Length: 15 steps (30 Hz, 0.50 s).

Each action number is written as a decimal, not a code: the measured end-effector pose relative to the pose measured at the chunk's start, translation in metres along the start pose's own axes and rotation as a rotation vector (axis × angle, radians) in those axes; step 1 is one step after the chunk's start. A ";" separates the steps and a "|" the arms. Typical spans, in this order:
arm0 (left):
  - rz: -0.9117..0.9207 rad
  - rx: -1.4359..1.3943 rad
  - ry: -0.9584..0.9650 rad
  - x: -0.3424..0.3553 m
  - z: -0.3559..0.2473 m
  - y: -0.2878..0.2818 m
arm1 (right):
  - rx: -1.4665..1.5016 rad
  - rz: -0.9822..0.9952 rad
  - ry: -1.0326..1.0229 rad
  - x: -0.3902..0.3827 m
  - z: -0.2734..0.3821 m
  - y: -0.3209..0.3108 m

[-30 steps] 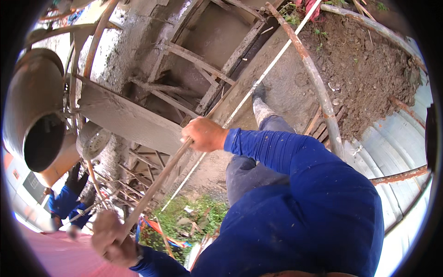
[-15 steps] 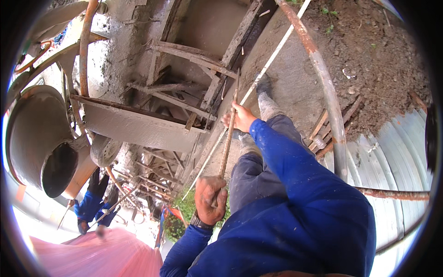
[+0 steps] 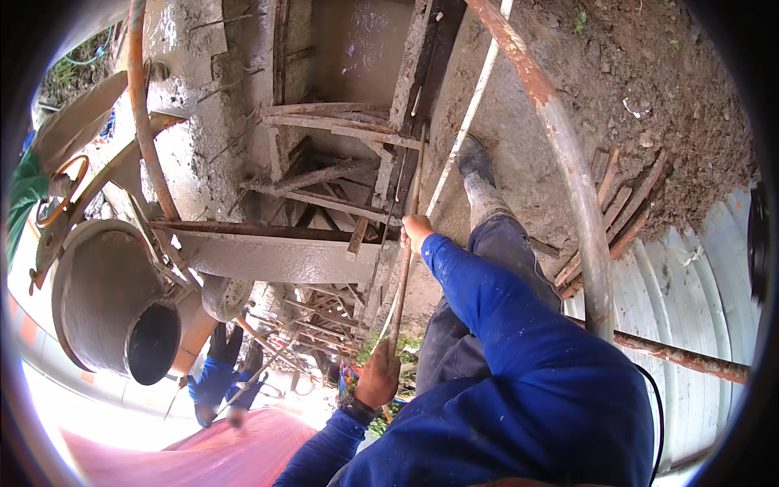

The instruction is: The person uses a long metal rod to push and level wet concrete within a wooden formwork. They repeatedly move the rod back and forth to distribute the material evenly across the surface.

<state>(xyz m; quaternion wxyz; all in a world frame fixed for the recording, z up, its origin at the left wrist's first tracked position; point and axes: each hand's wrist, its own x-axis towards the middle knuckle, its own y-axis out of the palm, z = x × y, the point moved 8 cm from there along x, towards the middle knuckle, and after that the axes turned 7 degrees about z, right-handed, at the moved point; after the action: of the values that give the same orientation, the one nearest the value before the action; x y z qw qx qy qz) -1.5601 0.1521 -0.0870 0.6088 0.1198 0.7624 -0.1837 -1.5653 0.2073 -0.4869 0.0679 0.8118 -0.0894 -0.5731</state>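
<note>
A long thin wooden pole (image 3: 405, 276) runs from near my body up toward the wooden formwork (image 3: 333, 126). My left hand (image 3: 378, 378), with a dark watch on its wrist, is closed round the pole's near end. Farther up, my right hand (image 3: 417, 233) grips the same pole with the arm stretched out. Past that hand, the pole's far end lies against the long edge board of the formwork; whether its tip dips into anything cannot be made out. Grey wet concrete (image 3: 357, 49) fills the far bay of the formwork.
A pale thin bar (image 3: 471, 114) slants close beside the pole. To the right stand a rusty pipe (image 3: 568, 154), loose boards (image 3: 629, 207) and corrugated sheets (image 3: 690, 284). At left are a mixer drum (image 3: 105, 296), a person in blue (image 3: 215, 377) and a pink sheet (image 3: 219, 446).
The view has swung, shifting the mixer and the other person rightward in the picture. Both hands keep hold of the pole and appear slightly lower in the picture; the pole looks more upright.
</note>
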 end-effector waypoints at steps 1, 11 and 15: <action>-0.012 0.009 0.042 0.010 -0.020 -0.010 | 0.043 -0.006 -0.007 -0.001 0.011 0.004; -0.112 -0.087 0.124 0.074 -0.068 -0.006 | 0.238 0.115 -0.231 -0.041 0.153 0.005; -0.166 -0.100 0.214 0.108 -0.064 0.003 | 0.131 0.205 -0.384 -0.042 0.218 0.000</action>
<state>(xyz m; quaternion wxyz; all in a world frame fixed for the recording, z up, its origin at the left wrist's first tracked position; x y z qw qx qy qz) -1.6399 0.1778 -0.1803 0.5122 0.0449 0.8383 -0.1812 -1.7844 0.2153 -0.5212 0.0548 0.6772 -0.2198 -0.7000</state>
